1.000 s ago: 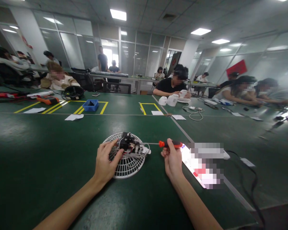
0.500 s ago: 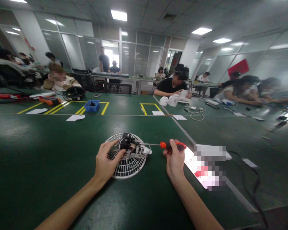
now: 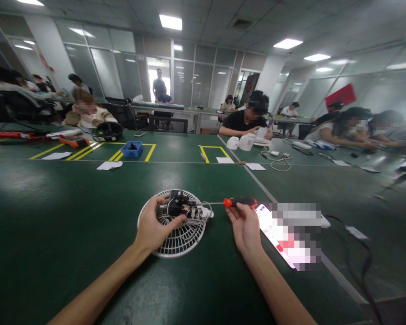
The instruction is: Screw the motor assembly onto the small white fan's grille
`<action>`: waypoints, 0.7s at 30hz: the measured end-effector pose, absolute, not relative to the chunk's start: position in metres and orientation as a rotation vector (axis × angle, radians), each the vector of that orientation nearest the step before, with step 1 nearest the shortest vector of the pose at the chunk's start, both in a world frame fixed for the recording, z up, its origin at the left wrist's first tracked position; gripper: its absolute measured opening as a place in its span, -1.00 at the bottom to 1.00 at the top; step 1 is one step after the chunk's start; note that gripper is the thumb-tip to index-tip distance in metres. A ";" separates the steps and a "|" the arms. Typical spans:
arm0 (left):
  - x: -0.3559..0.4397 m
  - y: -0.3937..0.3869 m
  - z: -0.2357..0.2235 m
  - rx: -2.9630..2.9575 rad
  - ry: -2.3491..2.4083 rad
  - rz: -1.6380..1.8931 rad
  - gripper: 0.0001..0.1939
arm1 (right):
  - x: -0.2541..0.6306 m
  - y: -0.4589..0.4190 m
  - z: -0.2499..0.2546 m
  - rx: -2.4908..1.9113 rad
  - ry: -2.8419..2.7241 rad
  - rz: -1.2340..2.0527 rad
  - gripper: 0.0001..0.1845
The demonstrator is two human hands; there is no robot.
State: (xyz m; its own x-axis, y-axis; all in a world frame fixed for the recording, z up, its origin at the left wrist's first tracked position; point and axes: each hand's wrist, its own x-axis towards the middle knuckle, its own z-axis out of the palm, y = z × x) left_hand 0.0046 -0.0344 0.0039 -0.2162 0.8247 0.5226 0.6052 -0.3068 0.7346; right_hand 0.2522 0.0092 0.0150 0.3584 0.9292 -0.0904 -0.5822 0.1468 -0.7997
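Note:
A round white fan grille [image 3: 176, 246] lies on the green table, with a black fan motor [image 3: 176, 201] and its grey wiring on top. My left hand [image 3: 154, 225] grips the motor from the left, thumb in front and fingers behind. In my right hand [image 3: 246, 223] is a screwdriver [image 3: 242, 202] with a red and black handle, held level between thumb and fingers. Its shaft points left and its tip meets the right side of the motor assembly; the exact contact spot is too small to make out.
Right of my right hand lies a lit phone [image 3: 277, 243] beside a blurred pale object and a black cable [image 3: 365, 266]. Farther off are a blue bin [image 3: 131, 149], paper slips and white plastic housings [image 3: 246, 141]. A co-worker [image 3: 245, 119] sits across the table.
The grille has shifted slightly left and nearer under the motor. My right-hand fingers have rolled around the screwdriver handle, from a wrapped grip to a looser one underneath.

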 end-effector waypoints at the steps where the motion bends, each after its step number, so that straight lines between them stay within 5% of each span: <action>1: 0.004 -0.035 0.007 1.822 1.707 1.532 -0.51 | 0.251 0.009 0.015 -0.884 -0.515 1.141 -0.55; 7: 0.003 -0.035 0.017 1.837 1.743 1.506 -0.51 | 0.245 0.005 0.017 -0.929 -0.653 1.072 -0.43; 15: 0.007 -0.037 0.019 1.924 1.699 1.451 -0.45 | 0.247 0.003 0.020 -0.822 -0.609 1.162 -0.60; 21: 0.007 -0.037 0.020 1.918 1.740 1.543 -0.65 | 0.243 0.003 0.020 -0.983 -0.691 1.034 -0.28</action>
State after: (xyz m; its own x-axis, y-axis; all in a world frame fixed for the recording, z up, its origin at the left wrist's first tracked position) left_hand 0.0074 -0.0369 0.0201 -0.1856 0.7964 0.5756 0.6664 -0.3285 0.6693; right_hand 0.2432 0.0025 0.0199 0.3755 0.9265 0.0260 -0.3779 0.1787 -0.9084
